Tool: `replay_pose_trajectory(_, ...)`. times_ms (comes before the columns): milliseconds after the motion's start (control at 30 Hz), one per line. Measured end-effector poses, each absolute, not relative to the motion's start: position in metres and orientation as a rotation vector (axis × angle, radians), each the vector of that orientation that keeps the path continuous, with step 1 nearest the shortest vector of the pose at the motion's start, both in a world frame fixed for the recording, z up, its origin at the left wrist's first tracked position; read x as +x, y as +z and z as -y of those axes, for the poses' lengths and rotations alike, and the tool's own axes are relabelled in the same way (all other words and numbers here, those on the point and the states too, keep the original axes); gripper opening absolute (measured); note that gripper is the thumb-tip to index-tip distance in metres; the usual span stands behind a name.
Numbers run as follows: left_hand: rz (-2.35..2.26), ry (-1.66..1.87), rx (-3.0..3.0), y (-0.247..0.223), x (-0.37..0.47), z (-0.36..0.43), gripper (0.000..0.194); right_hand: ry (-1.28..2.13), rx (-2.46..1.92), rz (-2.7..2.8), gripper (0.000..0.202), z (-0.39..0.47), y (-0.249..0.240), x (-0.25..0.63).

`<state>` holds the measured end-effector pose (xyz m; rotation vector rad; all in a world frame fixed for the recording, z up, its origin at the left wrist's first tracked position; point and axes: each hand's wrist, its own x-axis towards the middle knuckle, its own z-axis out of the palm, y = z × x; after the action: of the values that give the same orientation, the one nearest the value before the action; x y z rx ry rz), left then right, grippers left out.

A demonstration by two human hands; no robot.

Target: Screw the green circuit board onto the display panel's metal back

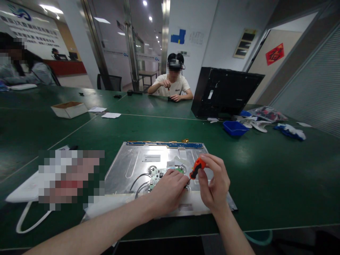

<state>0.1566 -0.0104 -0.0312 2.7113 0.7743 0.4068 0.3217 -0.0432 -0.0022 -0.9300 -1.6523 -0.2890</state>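
A flat metal display panel (pixel 138 159) lies on the table before me, with a blue circuit strip (pixel 155 144) along its far edge. On its middle sits a green circuit board (pixel 155 177) with black cables (pixel 140 177) at its left. My right hand (pixel 216 180) grips the orange and black handle of a screwdriver (pixel 198 167), tilted with its shaft running down to the left. My left hand (pixel 171 187) rests over the board near the screwdriver's tip, its fingers curled down. Those fingertips and whatever they hold are hidden, as is the spot where the tip ends.
A pixelated item lies left beside a white bag (pixel 29 184) with a handle. A blue tray (pixel 235 128) and a black monitor housing (pixel 225 92) stand at back right, an open box (pixel 69 109) at back left. Across the table (pixel 265 177) a co-worker (pixel 172 83) handles small parts.
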Motion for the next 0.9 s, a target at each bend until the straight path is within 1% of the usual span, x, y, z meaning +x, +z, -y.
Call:
replay_pose_trajectory(100, -0.777, 0.400, 2.717, -0.032, 0.157, 0.010, 0.019, -0.260, -0.928, 1.641, 0.039, 0.042, -0.006, 0.322)
replay_pose_trajectory(233, -0.760, 0.396, 2.712, -0.034, 0.156, 0.009, 0.026, -0.263, -0.907, 1.587, 0.048, 0.039, -0.012, 0.322)
replay_pose_trajectory(333, -0.751, 0.400, 2.704, -0.035, 0.156, 0.009, 0.030, -0.270, -0.878, 1.551, 0.048, 0.038, -0.010, 0.321)
replay_pose_trajectory(433, -0.761, 0.413, 2.698, -0.034, 0.156, 0.010, 0.028, -0.322, -0.879, 1.568, 0.047, 0.039, -0.005, 0.321)
replay_pose_trajectory(567, -0.763, 0.425, 2.708, -0.034, 0.156, 0.011, 0.022, -0.412, -0.918, 1.578, 0.042, 0.041, 0.000, 0.321)
replay_pose_trajectory(767, -0.759, 0.421, 2.721, -0.036, 0.157, 0.009, 0.017, -0.322, -0.867, 1.633, 0.046, 0.042, -0.003, 0.322)
replay_pose_trajectory(900, -0.764, 0.439, 2.705, -0.036, 0.157, 0.009, 0.022, -0.278, -0.843, 1.620, 0.051, 0.040, -0.007, 0.322)
